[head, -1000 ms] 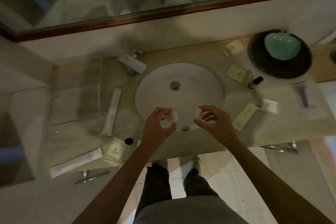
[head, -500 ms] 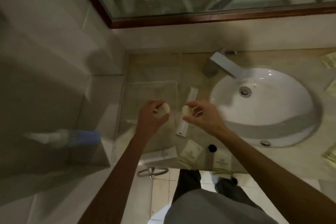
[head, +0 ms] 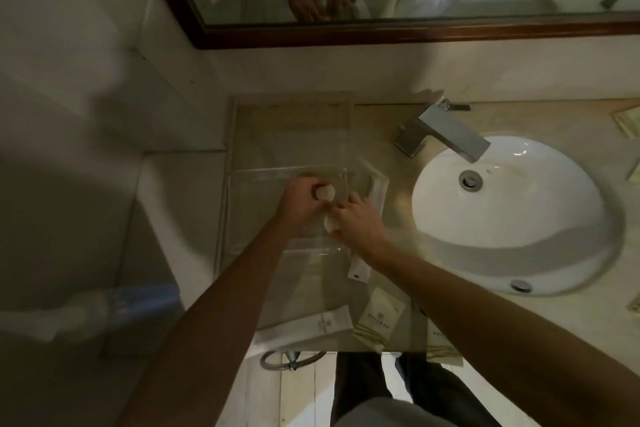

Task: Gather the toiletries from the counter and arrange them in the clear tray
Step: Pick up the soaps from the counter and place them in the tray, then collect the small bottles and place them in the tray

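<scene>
A clear tray (head: pixel 252 180) stands on the counter left of the sink. My left hand (head: pixel 301 203) is down inside it, gripping a small round pale soap (head: pixel 325 191). My right hand (head: pixel 358 222) is beside it at the tray's right part, pinching a second round soap (head: pixel 330 224). Both hands nearly touch. A long white packet (head: pixel 367 236) lies along the tray's right side, partly under my right wrist. Square cream sachets (head: pixel 379 317) and a flat white packet (head: pixel 311 328) lie near the counter's front edge.
A white oval sink (head: pixel 519 215) with a square chrome tap (head: pixel 446 132) fills the right of the counter. A wood-framed mirror (head: pixel 381 33) runs along the wall behind. More sachets (head: pixel 628 121) sit at the far right edge. A tiled wall closes the left side.
My view has swung left from the sink to the tray. Both hands, each holding a round soap, have moved from above the counter down into the clear tray and closer together.
</scene>
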Demonstrator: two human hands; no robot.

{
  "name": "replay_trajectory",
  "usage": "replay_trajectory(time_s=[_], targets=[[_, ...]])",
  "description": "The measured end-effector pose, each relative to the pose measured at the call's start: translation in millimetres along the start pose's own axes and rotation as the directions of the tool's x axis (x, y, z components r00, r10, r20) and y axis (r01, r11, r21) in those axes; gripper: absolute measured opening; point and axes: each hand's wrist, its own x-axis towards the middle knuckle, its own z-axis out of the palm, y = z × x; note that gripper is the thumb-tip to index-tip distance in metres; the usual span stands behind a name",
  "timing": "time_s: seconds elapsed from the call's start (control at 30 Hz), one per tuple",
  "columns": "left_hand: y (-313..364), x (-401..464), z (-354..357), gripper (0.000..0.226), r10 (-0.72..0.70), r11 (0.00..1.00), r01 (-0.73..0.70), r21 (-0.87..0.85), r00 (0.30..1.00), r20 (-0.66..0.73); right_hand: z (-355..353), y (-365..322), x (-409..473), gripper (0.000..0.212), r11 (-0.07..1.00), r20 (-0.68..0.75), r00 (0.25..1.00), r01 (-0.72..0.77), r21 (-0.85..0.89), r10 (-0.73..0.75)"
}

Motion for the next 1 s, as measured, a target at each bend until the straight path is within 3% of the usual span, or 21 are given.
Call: replay_trajectory(time_s=[0.27, 0.4, 0.57, 0.67, 0.8, 0.87, 1.0], targets=[[-3.2, 0.8, 9.2, 0.024, 0.027, 0.992, -0.020, -0.122, 0.998, 0.058, 8.3, 1.1, -4.5, 0.036, 0.996, -0.032, 0.999, -0.013, 0.085, 0.016], [-4.3, -1.0, 11.6, 0.024, 0.054, 0.998, -0.053, -0.034, 0.998, 0.034, -3.8, 12.5, -18.3, 0.036, 0.984, -0.144, 0.989, 0.008, 0.176, 0.017], [-4.1, -7.1, 16.2, 0.020, 0.027, 0.991, -0.039, 0.126, 0.995, 0.097, -35.9, 68.6, -76.2, 0.023, 0.929, -0.282, 0.943, -0.065, 0.366, 0.177], [0.7, -13.7, 18.0, 0.022, 0.019, 0.978, -0.021, 0.207, 1.000, 0.012, -42.3, 98.4, -122.7, 0.030, 0.916, -0.139, 0.973, -0.119, 0.383, 0.184], [39.4, -59.4, 39.9, 0.017, 0.117, 0.986, -0.069, 0.153, 0.935, -0.335, -23.0, 106.0, -180.7, 0.055, 0.968, 0.173, 0.983, -0.100, 0.231, 0.060], [66.8, -96.6, 66.2, 0.025, 0.141, 0.988, -0.113, 0.109, 0.945, -0.294, -3.9, 103.3, -197.1, 0.055, 0.983, 0.253, 0.968, -0.051, 0.176, 0.005], [83.3, -152.4, 129.4, 0.045, 0.156, 0.988, -0.157, 0.015, 0.988, 0.005, 23.8, 105.2, -202.1, 0.036, 0.984, 0.243, 0.969, -0.004, 0.176, -0.039]])
